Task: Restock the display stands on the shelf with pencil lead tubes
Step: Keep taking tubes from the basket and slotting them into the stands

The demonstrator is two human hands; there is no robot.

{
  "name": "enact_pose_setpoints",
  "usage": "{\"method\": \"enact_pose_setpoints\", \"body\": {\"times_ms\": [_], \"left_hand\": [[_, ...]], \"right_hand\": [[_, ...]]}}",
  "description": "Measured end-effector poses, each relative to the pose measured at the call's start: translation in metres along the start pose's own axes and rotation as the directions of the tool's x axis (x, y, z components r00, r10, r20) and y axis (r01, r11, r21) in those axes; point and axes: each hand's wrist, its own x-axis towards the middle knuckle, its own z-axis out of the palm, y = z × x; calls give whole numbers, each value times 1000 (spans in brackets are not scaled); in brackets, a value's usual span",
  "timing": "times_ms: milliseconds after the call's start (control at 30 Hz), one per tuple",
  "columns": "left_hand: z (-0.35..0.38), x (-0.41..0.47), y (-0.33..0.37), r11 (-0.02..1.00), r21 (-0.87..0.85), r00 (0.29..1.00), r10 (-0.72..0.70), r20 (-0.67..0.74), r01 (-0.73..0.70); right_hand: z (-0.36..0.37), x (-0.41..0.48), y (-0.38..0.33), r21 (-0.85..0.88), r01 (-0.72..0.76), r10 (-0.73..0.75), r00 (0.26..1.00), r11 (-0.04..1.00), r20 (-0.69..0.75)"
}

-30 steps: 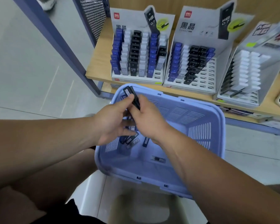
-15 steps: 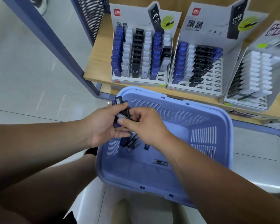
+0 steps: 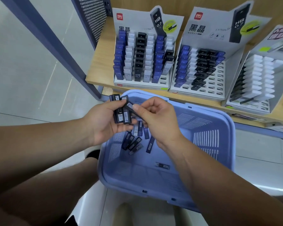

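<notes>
My left hand (image 3: 103,123) holds a small stack of dark pencil lead tubes (image 3: 121,115) in its palm over the blue basket (image 3: 203,190). My right hand (image 3: 160,119) pinches one dark tube (image 3: 131,106) at the top of that stack. Several loose tubes (image 3: 136,141) lie on the basket floor, one apart (image 3: 162,165). On the wooden shelf (image 3: 98,66) stand the left display stand (image 3: 144,61), nearly full, and the middle display stand (image 3: 201,69), with empty slots on its right side.
A third stand (image 3: 258,79) with white and black tubes sits at the right on the shelf. A blue shelf post (image 3: 55,46) and a perforated panel (image 3: 93,15) rise at the left. The basket rests on a white stool (image 3: 91,206).
Both hands have risen slightly toward the basket's far rim. The stack in my left hand now shows more tubes, and my right hand's fingers have shifted onto a single tube at its top.
</notes>
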Motion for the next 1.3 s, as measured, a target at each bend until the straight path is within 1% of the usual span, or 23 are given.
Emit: {"method": "enact_pose_setpoints", "body": {"times_ms": [100,167,233,300,367,400,467,500,533,567,600,633,667,733,833,933,967,1000,1100,1133,1233,1300], "left_hand": [[7,-3,2,1000,23,999,15,35,-15],[11,-5,2,999,30,998,31,57,-32],[13,-6,2,998,28,997,47,56,-49],[11,-6,2,997,37,998,60,34,-61],[7,-5,2,997,57,998,57,18,-58],[5,-6,3,996,67,999,52,11,-52],[0,-6,5,994,95,999,51,-1,-50],[-5,-7,7,991,119,998,61,-8,-60],[-10,-7,8,987,144,997,77,-17,-73],[-15,-7,9,981,169,995,98,-30,-92],[-22,-6,10,975,192,991,121,-50,-110],[-29,-5,8,968,217,986,146,-74,-127],[-36,-3,6,960,242,981,167,-104,-137],[-46,0,-3,951,278,967,190,-169,-138],[-53,6,-15,941,313,954,201,-221,-126],[-55,8,-15,924,355,947,230,-225,-141],[-57,10,-14,922,362,946,232,-227,-139],[-58,12,-14,923,362,946,227,-231,-133],[-60,17,-14,931,352,945,199,-259,-100],[-61,18,-15,933,348,945,190,-265,-90],[-61,19,-15,939,336,948,171,-267,-75],[-60,18,-14,939,337,949,169,-264,-74]], "right_hand": [[10,-1,0,82,16,-5,991,996,-131],[14,-3,-3,59,27,-17,986,998,-165],[15,-6,-5,4,52,-51,986,999,-158],[12,-7,-7,-43,73,-76,994,996,-84],[3,-5,-4,-52,22,-20,999,998,28],[-4,-1,1,-31,-28,29,998,999,56],[-24,11,22,-24,-149,150,986,989,69],[-37,17,39,-99,-211,218,973,973,74],[-49,22,59,-229,-271,296,952,935,82],[-62,27,82,-386,-317,378,921,866,92],[-73,30,106,-539,-335,455,885,772,102],[-82,31,127,-660,-323,512,852,678,110],[-89,32,148,-745,-295,546,831,598,109],[-98,29,180,-838,-240,572,814,491,102],[-100,23,207,-923,-109,584,800,369,139],[-98,15,214,-946,-11,569,802,323,185],[-96,15,215,-956,30,550,812,292,194],[-94,14,217,-966,83,535,820,244,205],[-87,11,224,-964,259,513,821,53,249],[-86,12,227,-955,295,504,822,22,266],[-89,15,226,-941,338,498,812,22,303],[-91,15,226,-946,321,497,815,40,297]]}}
